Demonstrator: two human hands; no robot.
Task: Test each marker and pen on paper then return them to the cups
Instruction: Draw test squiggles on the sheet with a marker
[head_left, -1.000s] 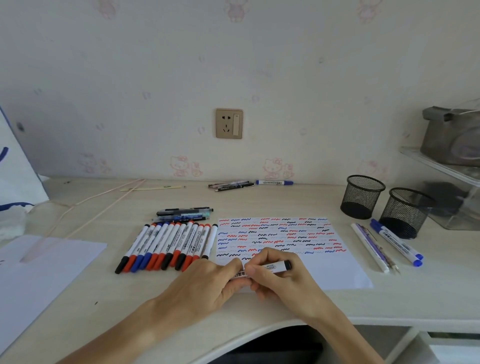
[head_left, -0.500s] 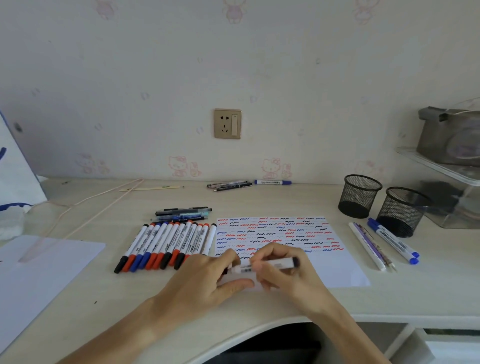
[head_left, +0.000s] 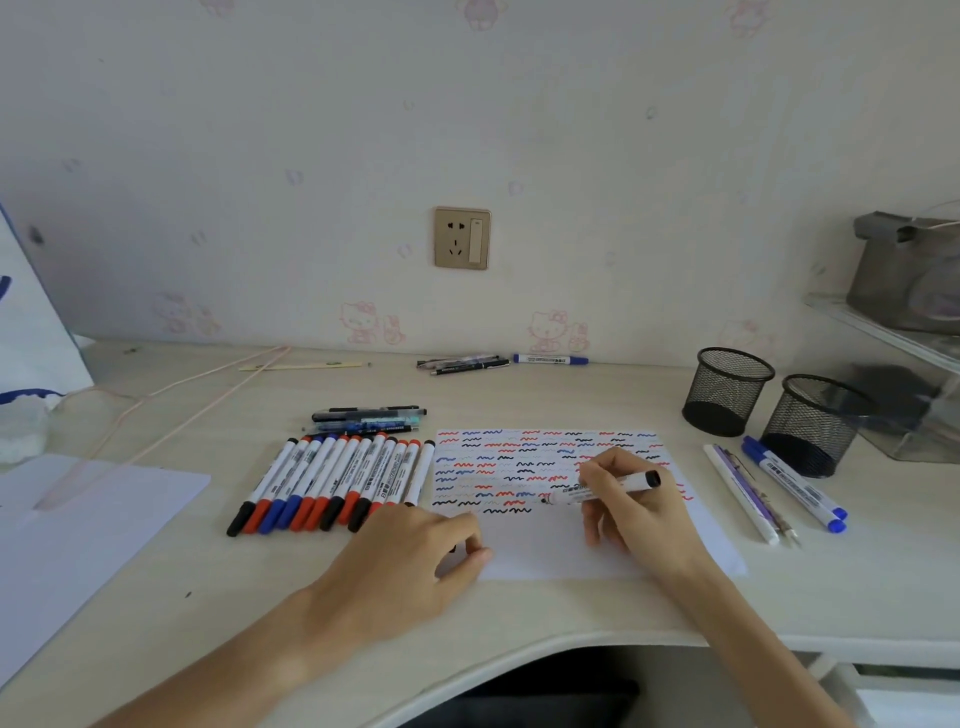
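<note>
The worktop (head_left: 597, 400) is carrying everything, and the paper (head_left: 550, 551) is serving as the landmark: already crowded with wavy test marks, it is leaving only a bare strip along its near edge, so a new line risks landing on old ones and being unreadable. Right of the paper the two mesh cups (head_left: 727, 395) are standing with nothing visible inside, with tested pens lying beside them. Left of it the row of markers (head_left: 332, 483) is lying untested. Over the paper the right hand (head_left: 639, 504) is gripping a black marker (head_left: 597, 491), tip at the sheet. At its near left corner the left hand (head_left: 415, 561) is curling loosely; a dark spot shows at its fingertips, perhaps the cap. The sheet may be sliding unpinned, and the cap may be getting lost.
</note>
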